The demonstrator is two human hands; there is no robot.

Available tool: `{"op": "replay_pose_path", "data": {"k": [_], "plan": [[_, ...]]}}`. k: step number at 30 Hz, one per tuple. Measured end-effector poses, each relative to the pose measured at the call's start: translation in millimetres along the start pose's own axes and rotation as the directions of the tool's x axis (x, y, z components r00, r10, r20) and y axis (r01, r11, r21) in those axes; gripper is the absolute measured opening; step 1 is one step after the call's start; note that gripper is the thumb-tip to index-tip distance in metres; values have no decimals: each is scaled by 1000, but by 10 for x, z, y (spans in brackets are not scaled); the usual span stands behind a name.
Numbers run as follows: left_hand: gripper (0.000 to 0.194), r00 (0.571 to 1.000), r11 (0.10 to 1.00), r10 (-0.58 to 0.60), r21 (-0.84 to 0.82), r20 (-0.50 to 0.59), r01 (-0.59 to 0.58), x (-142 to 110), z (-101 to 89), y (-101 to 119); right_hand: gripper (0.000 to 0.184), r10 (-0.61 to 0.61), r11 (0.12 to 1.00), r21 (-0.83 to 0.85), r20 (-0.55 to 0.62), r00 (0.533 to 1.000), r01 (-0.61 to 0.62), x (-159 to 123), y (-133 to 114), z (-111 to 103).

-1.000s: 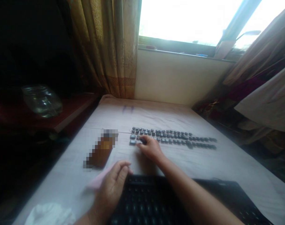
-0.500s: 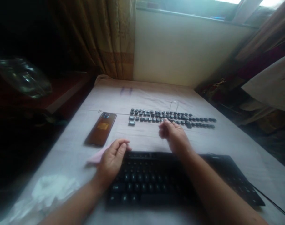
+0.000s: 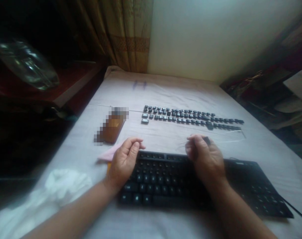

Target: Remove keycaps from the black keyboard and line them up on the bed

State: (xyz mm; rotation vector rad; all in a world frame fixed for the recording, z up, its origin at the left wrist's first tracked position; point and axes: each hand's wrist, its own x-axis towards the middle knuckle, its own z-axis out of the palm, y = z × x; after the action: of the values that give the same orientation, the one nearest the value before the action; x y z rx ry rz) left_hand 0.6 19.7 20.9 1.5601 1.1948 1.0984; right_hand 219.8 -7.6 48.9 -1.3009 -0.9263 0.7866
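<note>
A black keyboard (image 3: 165, 186) lies on the pale sheet (image 3: 165, 93) in front of me. My left hand (image 3: 126, 161) rests on the keyboard's left end, fingers curled together and thumb near the index tip. My right hand (image 3: 205, 156) hovers over the keyboard's upper edge near the middle, closed, with a small dark keycap (image 3: 207, 140) showing at its fingertips. Beyond the hands, loose dark keycaps (image 3: 190, 118) are laid out in two long rows.
A brown phone (image 3: 112, 127) lies left of the keycap rows, with a pink cloth (image 3: 108, 154) under my left hand's edge. Crumpled white tissue (image 3: 66, 184) sits at the near left. A glass jar (image 3: 29, 64) stands on a dark side table. The keyboard's cable (image 3: 296, 214) runs off right.
My right hand left the left end of the keycap rows and drew back right to the keyboard's upper edge, fingers closed. The view tilted down. My left hand stayed on the keyboard.
</note>
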Motion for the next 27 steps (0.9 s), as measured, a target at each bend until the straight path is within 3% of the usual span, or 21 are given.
{"op": "replay_pose_path", "data": {"k": [4, 10, 15, 27], "plan": [[19, 1000, 1000, 8, 7, 19, -8, -38, 17, 18, 22, 23, 1000, 15, 95, 995, -24, 3, -56, 31], [22, 999, 999, -19, -34, 33, 20, -35, -12, 24, 12, 83, 990, -135, 319, 944, -41, -280, -200, 70], [24, 999, 997, -28, -71, 25, 30, -13, -23, -7, 7, -34, 959, -232, 469, 883, 160, -484, -175, 99], [23, 998, 996, 13, -84, 63, -7, -28, -38, -33, 9, -140, 926, -228, 532, 835, 301, -614, -68, 296]]}}
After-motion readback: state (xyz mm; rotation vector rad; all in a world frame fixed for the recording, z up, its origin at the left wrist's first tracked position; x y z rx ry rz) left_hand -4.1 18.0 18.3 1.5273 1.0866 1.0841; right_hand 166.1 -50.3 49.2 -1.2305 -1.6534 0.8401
